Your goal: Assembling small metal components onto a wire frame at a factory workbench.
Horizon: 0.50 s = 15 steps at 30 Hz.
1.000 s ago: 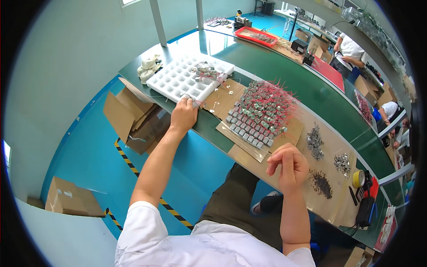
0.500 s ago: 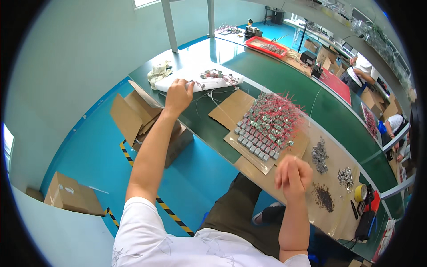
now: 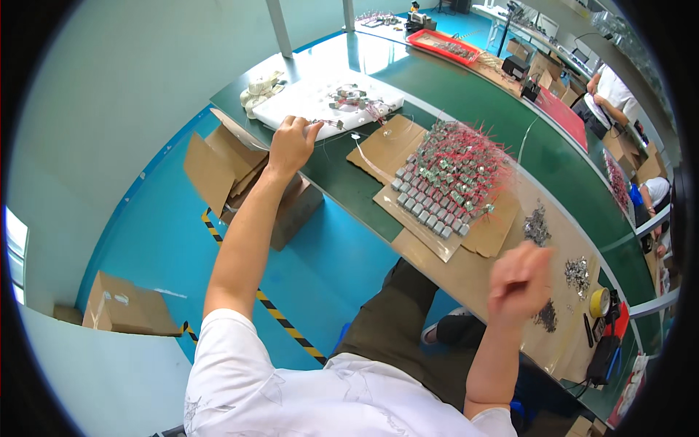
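Observation:
My left hand (image 3: 293,148) is at the near edge of a white pad (image 3: 298,100), its thumb and fingers pinched together. Small parts with thin red wires lie by the fingertips; what the fingers hold is hidden. More wired parts (image 3: 351,97) rest on that pad. Blurred by motion, my right hand (image 3: 520,282) is curled closed above the bench's near side, and its contents cannot be made out. Between the hands stand rows of small grey blocks (image 3: 429,213) on a board, many topped with small green-and-silver pieces and red wires (image 3: 466,164).
Cardboard sheets (image 3: 386,144) lie under and beside the rows. To the right are piles of silver bits (image 3: 536,224), a dark pile (image 3: 546,317), a yellow tape roll (image 3: 599,302) and a black tool (image 3: 603,364). An open carton (image 3: 211,171) stands left; co-workers (image 3: 617,95) are far right.
My right hand has moved right, over the dark pile. My left hand stays pinched by the white pad, and the whole view has shifted slightly.

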{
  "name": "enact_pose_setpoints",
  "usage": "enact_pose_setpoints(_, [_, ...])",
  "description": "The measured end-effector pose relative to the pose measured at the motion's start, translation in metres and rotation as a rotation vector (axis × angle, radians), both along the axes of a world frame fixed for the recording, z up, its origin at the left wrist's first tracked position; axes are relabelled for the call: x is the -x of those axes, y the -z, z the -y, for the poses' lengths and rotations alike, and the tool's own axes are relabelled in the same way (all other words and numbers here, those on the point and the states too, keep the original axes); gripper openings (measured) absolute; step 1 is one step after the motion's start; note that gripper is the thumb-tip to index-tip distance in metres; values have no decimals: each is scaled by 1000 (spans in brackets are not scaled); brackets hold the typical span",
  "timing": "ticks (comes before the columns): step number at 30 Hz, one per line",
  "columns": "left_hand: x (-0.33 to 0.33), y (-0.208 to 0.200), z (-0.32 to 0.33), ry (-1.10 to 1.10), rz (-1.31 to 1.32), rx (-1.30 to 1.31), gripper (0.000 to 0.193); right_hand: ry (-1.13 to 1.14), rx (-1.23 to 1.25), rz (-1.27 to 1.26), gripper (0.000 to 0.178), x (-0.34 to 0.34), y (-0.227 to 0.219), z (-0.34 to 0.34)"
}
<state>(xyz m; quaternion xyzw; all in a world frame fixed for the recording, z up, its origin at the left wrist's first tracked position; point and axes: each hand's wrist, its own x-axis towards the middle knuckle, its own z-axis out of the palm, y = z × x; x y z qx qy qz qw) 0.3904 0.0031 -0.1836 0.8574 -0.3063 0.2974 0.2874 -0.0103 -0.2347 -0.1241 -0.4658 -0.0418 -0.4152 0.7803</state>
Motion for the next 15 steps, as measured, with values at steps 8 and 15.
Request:
enact_pose_setpoints(8, [1,27,-10,-135,40,-205,50,-176,-99,-416,32,-28,-7,-1])
enact_pose_setpoints(15, [7,38,-1,-127,41,-197,56,1,-532,105,25,-110,5,51])
